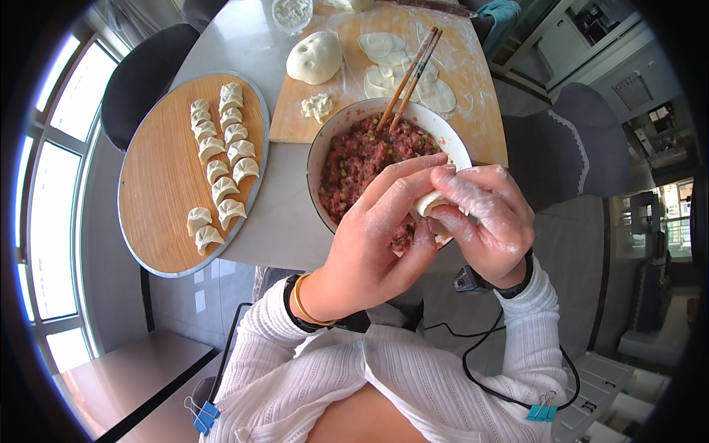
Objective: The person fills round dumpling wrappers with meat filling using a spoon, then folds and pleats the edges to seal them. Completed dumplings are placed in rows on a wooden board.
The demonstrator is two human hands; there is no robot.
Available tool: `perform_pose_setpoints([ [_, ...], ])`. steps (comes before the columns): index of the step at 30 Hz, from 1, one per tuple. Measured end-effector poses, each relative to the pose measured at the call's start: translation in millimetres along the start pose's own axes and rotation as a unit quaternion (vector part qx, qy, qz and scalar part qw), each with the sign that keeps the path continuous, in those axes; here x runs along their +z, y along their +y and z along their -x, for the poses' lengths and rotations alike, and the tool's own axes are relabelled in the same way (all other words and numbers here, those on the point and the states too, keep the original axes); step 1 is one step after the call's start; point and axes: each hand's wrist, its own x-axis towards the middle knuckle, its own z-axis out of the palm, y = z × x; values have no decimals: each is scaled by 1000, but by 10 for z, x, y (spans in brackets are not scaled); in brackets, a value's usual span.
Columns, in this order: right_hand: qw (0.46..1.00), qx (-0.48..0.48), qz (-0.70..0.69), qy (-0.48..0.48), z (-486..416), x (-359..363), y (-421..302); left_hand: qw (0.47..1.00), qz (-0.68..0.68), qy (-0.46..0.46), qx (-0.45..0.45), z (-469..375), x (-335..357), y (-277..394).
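My left hand [382, 227] and my right hand [487, 216], both floury, hold one folded dough dumpling [431, 202] between their fingertips. They are above the near right side of a white enamel bowl [317, 160] of minced meat filling [354, 160] with green bits. Two wooden chopsticks [411, 75] stand tilted in the filling. Round dough wrappers [436, 95] lie overlapping on a floured wooden board [291, 122] behind the bowl, beside a large dough ball [314, 57] and a small dough scrap [317, 107]. At left, several pleated dumplings [211, 149] sit in rows on an oval wooden tray [155, 177].
A clear container of flour [292, 12] stands at the table's far side. A rolling pin [432, 6] lies at the board's far edge. Dark chairs [144, 77] stand around the grey table [277, 221]. A black cable [471, 354] hangs near my right sleeve.
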Motion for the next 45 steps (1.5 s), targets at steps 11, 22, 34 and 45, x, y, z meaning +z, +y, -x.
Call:
perform_pose_setpoints([
  [11,1000,18,15,-8,-101,-61,83,963,249,25,-102,52,83,46],
  [22,991,31,-81,-99,-130,-89,109,957,264,4,-123,75,114,65],
  [34,977,52,-121,-170,-138,-124,140,961,244,3,-129,74,109,70],
  [45,998,34,-6,-54,-146,-114,86,972,225,60,-34,63,128,-1],
])
